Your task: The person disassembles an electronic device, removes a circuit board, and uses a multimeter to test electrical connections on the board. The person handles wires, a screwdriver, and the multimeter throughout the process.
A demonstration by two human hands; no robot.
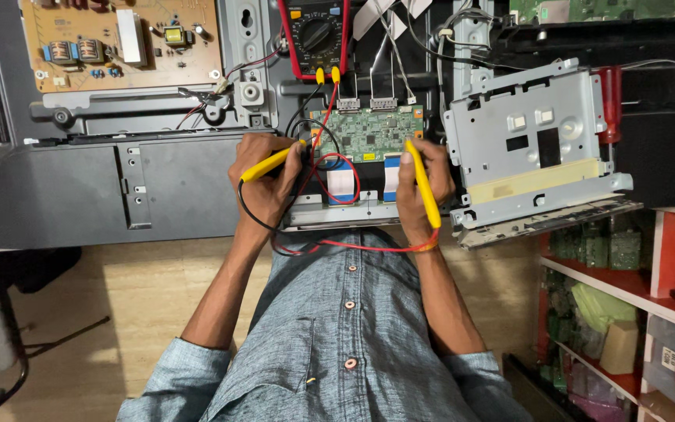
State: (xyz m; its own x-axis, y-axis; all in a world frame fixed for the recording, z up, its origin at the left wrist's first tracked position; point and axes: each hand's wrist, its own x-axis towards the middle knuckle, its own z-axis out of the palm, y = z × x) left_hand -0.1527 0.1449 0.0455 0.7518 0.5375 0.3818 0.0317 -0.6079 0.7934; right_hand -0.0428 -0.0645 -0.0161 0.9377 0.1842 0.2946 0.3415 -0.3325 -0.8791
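Evidently the probing is under way: the person's left hand point(263, 181) pinches a yellow probe point(273, 163) between thumb and fingers, its tip angled toward the left edge of the green circuit board point(367, 133) at the centre of the frame, while the right hand point(422, 187) is closed around a second yellow probe point(423, 184), held nearly upright with its tip at the board's lower right corner. Both tips look to be at or just on the board, though the exact contact points are too small to make out. A black lead point(245, 205) and a red lead point(353, 246) loop from the probes below the hands and run up to the red-cased multimeter point(316, 35) at the top centre of the frame, just above the board. To my eye the next move calls for steady hands and a glance up at the meter without letting either tip slip. A grey metal bracket point(537, 144) lies right of the board, a tan power board point(119, 39) sits upper left.
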